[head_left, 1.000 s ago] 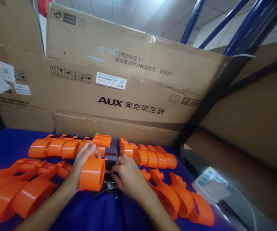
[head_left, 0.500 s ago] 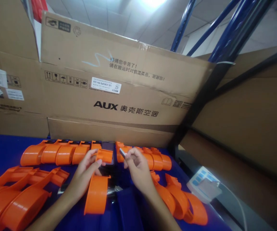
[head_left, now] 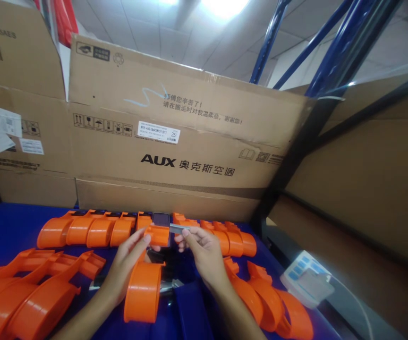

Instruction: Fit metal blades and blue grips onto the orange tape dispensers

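Note:
My left hand (head_left: pixel 132 252) is closed around the upper end of an orange plastic tape dispenser (head_left: pixel 143 292). The dispenser's wide round part hangs below the fingers, and its flat end (head_left: pixel 159 235) points right. Between the thumb and fingers of my right hand (head_left: pixel 201 248) is a small flat grey strip (head_left: pixel 177 228), apparently metal. The strip points left, its tip close to the dispenser's flat end; whether they touch I cannot tell. Behind the hands lies a dark rectangular device (head_left: pixel 161 219), partly covered.
Rows of similar orange dispensers (head_left: pixel 99 231) line the back of the blue surface (head_left: pixel 9 219), with more at left and right. A white power strip (head_left: pixel 306 274) with a plugged-in adapter sits at right. Behind stands a large cardboard sheet (head_left: pixel 190 141), beside a dark rack post (head_left: pixel 296 160).
My right hand has brought the grey strip level and closer to the dispenser's flat end. The left hand still holds the dispenser. The camera view has shifted slightly.

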The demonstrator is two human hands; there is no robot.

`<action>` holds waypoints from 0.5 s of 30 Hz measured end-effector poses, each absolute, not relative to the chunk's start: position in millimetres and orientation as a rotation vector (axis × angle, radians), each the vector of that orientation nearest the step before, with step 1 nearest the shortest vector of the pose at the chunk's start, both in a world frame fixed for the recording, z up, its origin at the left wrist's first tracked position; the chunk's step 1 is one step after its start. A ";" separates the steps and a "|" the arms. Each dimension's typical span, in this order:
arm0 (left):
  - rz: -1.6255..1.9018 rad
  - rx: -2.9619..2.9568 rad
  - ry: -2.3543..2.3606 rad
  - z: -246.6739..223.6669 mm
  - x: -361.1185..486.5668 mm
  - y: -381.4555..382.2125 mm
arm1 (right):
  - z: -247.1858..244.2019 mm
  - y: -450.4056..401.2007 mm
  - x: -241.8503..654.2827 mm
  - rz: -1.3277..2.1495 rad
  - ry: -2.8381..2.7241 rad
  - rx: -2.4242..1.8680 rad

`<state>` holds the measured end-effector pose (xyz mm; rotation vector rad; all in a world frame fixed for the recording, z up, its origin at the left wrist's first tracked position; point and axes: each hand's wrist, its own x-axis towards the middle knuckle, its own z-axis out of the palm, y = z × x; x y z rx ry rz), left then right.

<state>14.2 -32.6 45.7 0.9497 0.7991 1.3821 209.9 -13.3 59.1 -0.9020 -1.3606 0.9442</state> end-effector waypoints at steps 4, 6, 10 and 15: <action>1.421 0.957 0.868 46.8 14.6 -33.3 | 57.7 -11.1 211.2 0.956 -1.377 -0.912; 1.415 0.967 0.893 45.7 14.0 -31.7 | 57.5 -10.3 212.2 0.962 -1.395 -0.911; 1.387 1.032 0.927 42.6 13.1 -28.2 | 56.6 -10.9 212.2 0.975 -1.428 -0.913; 1.392 1.109 0.944 38.7 13.3 -26.7 | 55.3 -15.5 208.4 0.906 -1.473 -0.953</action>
